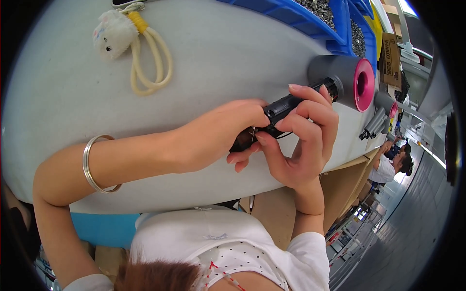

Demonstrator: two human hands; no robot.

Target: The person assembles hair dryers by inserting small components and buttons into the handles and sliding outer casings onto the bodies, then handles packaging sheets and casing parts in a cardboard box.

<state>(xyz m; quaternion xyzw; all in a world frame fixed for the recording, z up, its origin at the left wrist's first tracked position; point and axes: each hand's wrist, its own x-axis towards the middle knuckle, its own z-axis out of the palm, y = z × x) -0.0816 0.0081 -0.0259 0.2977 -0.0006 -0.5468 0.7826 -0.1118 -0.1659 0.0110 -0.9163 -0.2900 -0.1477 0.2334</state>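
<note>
- Centrally, a black cylindrical plastic handle (284, 107) is held just above the pale grey tabletop (218, 53), gripped from both sides.
- The left hand (218, 133) is closed over the lower end of the black handle, its fingers curled around it and a thin black wire seen beneath.
- A silver metal bangle (92, 165) is worn on the left forearm.
- The right hand (301, 140) is wrapped around the middle of the handle, with fingertips (296, 87) laid across its top and the thumb pressed underneath.
- The upper end of the handle is met by a grey cylindrical hair-dryer head with a pink ring-shaped rim (347, 77), lying on its side on the tabletop.
- A second grey and pink dryer body (381, 114) is seen near the table's right edge.
- A white plush toy charm on a looped cream cord (128, 43) is lying at the far left, well apart from the hands.
- Blue plastic bins filled with small dark metal parts (315, 14) are set along the far edge.
- Another person in a white top (388, 165) is seen beyond the table, to the right.
</note>
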